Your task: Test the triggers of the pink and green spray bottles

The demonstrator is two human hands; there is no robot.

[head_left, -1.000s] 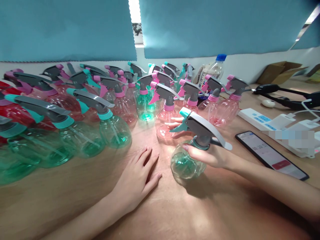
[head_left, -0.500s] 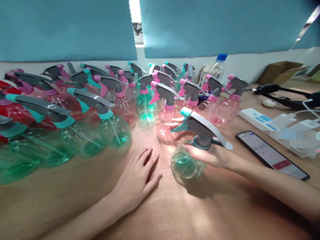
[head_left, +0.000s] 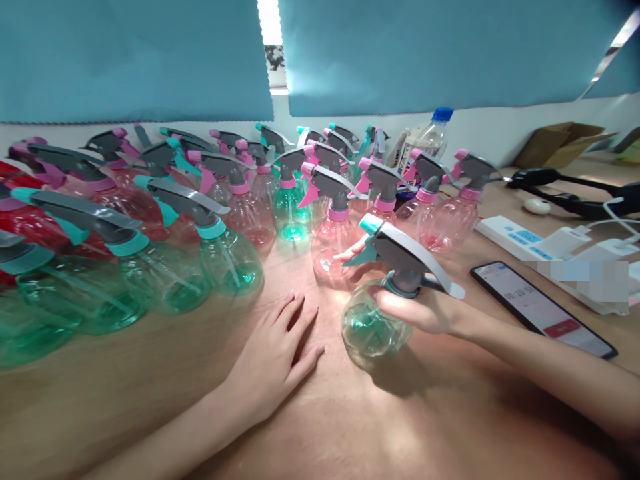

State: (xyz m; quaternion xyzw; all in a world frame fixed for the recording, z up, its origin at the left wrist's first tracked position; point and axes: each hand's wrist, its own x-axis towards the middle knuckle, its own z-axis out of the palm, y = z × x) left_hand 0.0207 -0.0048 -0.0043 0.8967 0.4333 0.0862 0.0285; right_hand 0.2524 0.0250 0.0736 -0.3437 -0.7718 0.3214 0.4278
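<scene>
My right hand (head_left: 420, 308) is wrapped round the neck of a green spray bottle (head_left: 373, 330) with a grey and teal head, which stands upright at the centre right. Its fingers pass behind the bottle, near the teal trigger, and the thumb lies across the front. My left hand (head_left: 273, 350) lies flat on the wooden table (head_left: 190, 407), fingers spread, holding nothing. Just behind the held bottle is a pink spray bottle (head_left: 333, 250). A green spray bottle (head_left: 231, 263) stands beyond my left hand.
Several green, pink and red spray bottles crowd the left and back. At the right lie a phone (head_left: 543, 310), a white power strip (head_left: 520, 237), a black headset (head_left: 575, 197) and a small white object (head_left: 537, 207). A cardboard box (head_left: 555, 143) and a blue-capped bottle (head_left: 435, 137) stand behind.
The fingers of my right hand behind the trigger have shifted slightly. The held bottle and my left hand look the same.
</scene>
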